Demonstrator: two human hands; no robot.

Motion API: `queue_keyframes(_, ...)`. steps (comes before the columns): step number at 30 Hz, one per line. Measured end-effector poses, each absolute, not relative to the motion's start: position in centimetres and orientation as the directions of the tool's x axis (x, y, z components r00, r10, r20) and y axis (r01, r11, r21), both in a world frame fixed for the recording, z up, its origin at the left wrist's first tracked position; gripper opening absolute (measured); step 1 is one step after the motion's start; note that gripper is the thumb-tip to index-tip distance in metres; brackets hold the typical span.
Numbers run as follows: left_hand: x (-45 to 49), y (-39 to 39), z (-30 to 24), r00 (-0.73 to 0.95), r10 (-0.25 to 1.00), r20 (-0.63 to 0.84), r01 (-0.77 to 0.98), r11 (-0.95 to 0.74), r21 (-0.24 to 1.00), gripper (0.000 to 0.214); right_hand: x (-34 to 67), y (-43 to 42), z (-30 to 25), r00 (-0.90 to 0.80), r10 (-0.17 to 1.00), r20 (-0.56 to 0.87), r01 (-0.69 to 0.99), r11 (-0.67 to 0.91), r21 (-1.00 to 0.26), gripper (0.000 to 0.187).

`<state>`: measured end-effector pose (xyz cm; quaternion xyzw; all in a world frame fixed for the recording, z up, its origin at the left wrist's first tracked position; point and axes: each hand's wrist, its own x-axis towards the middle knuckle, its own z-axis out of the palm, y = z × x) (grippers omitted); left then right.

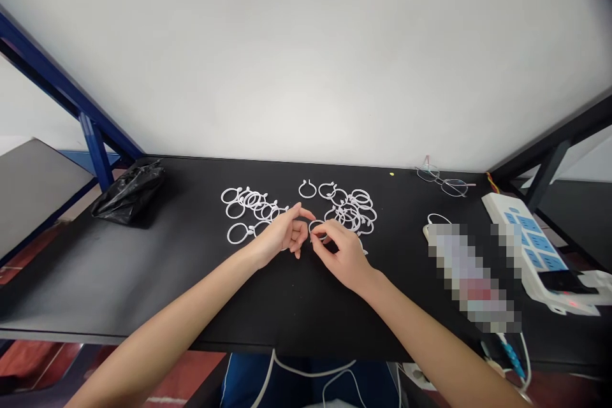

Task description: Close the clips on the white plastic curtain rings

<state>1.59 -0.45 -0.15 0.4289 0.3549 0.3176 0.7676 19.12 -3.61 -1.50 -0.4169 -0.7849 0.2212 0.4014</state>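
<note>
Pinched between the thumb and fingers of my right hand [340, 247] is a white plastic ring [310, 227], partly hidden by those fingers. My left hand [285, 229] is just to its left, index finger stretched toward the ring and the other fingers loosely curled apart. I see nothing held in it. Several similar white rings with small tabs form a left pile [253, 199], reaching under my left hand. A right pile [351, 211] of tangled rings sits beyond my right hand. One ring with a gap at its top [307, 196] rests alone between the piles.
On the black table [287, 312], a crumpled black plastic bag [131, 191] lies at the left. To the right are eyeglasses [447, 183], a blurred-out phone [468, 274] with a cable, and a white power strip [530, 248]. A white wall rises behind.
</note>
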Motion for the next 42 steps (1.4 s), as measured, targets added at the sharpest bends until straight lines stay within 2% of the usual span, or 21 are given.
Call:
queue_keyframes(8,1.5,-0.2,-0.1,0.446,0.858,-0.254,-0.227,0.383,0.895,0.040,19.3,-3.4,-1.9,-0.360,0.873,0.330,0.602,0.487,-0.633,0.013)
queue_keyframes(18,1.4,-0.1,-0.6,0.427,0.873,-0.235,-0.223,0.354,0.908,0.037,19.0,-3.6,-1.7,-0.498,0.821,0.278,0.495,0.533,-0.686,0.018)
queue_keyframes(22,1.4,-0.1,-0.7,0.416,0.881,-0.226,-0.202,0.332,0.921,0.034,18.9,-3.6,-1.7,-0.501,0.801,0.326,0.441,0.561,-0.701,0.020)
queue_keyframes(28,1.5,-0.2,-0.7,0.421,0.881,-0.217,-0.146,0.301,0.942,0.022,18.7,-3.7,-1.8,-0.362,0.746,0.559,0.335,0.664,-0.668,0.021)
queue_keyframes(30,1.7,-0.6,-0.8,0.401,0.903,-0.152,-0.115,0.214,0.970,0.014,18.7,-3.7,-1.6,-0.307,0.729,0.612,0.330,0.685,-0.650,0.020)
queue_keyframes(35,2.2,-2.0,-0.6,0.358,0.921,0.152,0.041,-0.178,0.983,0.035,18.9,-3.9,-0.7,-0.191,0.726,0.661,0.323,0.682,-0.656,0.018)
queue_keyframes(38,2.4,-2.6,-0.2,0.357,0.891,0.281,0.138,-0.348,0.927,0.047,18.8,-4.0,-0.5,-0.123,0.806,0.579,0.250,0.589,-0.768,0.012)
queue_keyframes(40,2.5,-2.6,-0.1,0.392,0.869,0.303,0.158,-0.388,0.908,0.049,18.7,-4.0,-0.4,-0.110,0.900,0.422,0.121,0.434,-0.893,0.007)
queue_keyframes(42,2.5,-2.4,-0.1,0.439,0.857,0.270,0.164,-0.371,0.914,0.049,18.7,-3.8,-0.4,-0.105,0.960,0.260,-0.016,0.260,-0.966,0.009)
